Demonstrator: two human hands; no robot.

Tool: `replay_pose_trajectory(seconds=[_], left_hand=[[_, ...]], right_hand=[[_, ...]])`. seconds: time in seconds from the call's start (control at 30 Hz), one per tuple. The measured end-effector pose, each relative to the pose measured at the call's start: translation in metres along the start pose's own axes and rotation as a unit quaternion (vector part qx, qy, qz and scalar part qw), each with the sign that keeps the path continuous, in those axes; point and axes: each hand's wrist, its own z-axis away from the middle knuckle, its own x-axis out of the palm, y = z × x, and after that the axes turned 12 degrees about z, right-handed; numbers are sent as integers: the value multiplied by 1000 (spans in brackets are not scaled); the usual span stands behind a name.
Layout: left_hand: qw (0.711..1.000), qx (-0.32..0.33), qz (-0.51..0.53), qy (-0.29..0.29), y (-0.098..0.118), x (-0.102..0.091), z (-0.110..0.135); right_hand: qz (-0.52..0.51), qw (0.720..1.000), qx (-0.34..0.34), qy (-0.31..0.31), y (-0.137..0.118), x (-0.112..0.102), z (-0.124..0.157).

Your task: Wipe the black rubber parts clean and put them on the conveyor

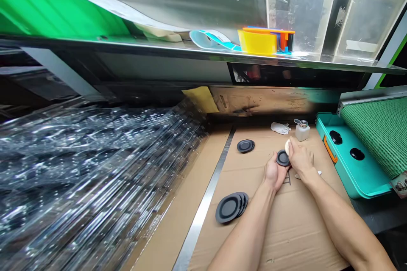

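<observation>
A: Quick, hands first. Left?
B: Left hand [272, 173] grasping a round black disc [282, 158], recessed centre facing up. Fingers at its side and underneath.
A: Right?
B: Right hand [301, 159] pinching a white pad [287, 147] at the disc's upper right edge. Pad actually touching the rim? Cannot tell.
A: Where's the disc?
B: Held over the cardboard sheet [286, 233], right of the silver tape strip [203, 201].
A: Other discs?
B: Two groups, both left of the hands. Fanned stack [229, 208] near the left forearm, overlapping; smaller stack [245, 146] farther back.
A: Behind the hands?
B: Small translucent bottle [302, 132], metal top, cap flipped up. Crumpled white tissue [280, 128] just left of it. White scrap partly hidden under the right wrist.
A: Right side?
B: Teal tray [365, 178], orange latch, two glossy black round parts [357, 154] inside. Green conveyor belt [378, 114] partly above it.
A: Left side?
B: Clear plastic trays [95, 178], piled, blurred. Yellow tape roll [257, 42] up on the shelf. Next.
</observation>
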Motion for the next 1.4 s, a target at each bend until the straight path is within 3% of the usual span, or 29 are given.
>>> replay_pose_trajectory(seconds=[0.17, 0.3, 0.43, 0.57, 0.73, 0.83, 1.0, 1.2, 1.4], left_hand=[[1000, -17, 8, -9, 0, -1, -4], [1000, 1, 12, -7, -1, -2, -4], [1000, -22, 8, -15, -1, -1, -3], [1000, 4, 7, 3, -1, 0, -2], [1000, -28, 5, -14, 0, -2, -2], [1000, -4, 11, -1, 3, -3, -3], [999, -22, 37, 7, 13, 0, -3], [996, -47, 70, -3, 22, 7, 7], [994, -50, 91, 30, 28, 8, 7]], right_hand=[[17, 997, -67, -31, -3, 1, 8], [37, 999, -14, -24, -8, 2, 8], [51, 998, -45, -14, -7, 3, 7], [48, 999, 0, -19, -3, 4, 5], [35, 999, -36, -12, -1, 5, 5], [15, 999, 18, -28, 13, 0, -4], [-43, 996, 70, -23, 46, 1, -14], [-85, 995, 30, -44, 53, 3, -12], [-9, 997, -43, -59, 76, -34, -1]])
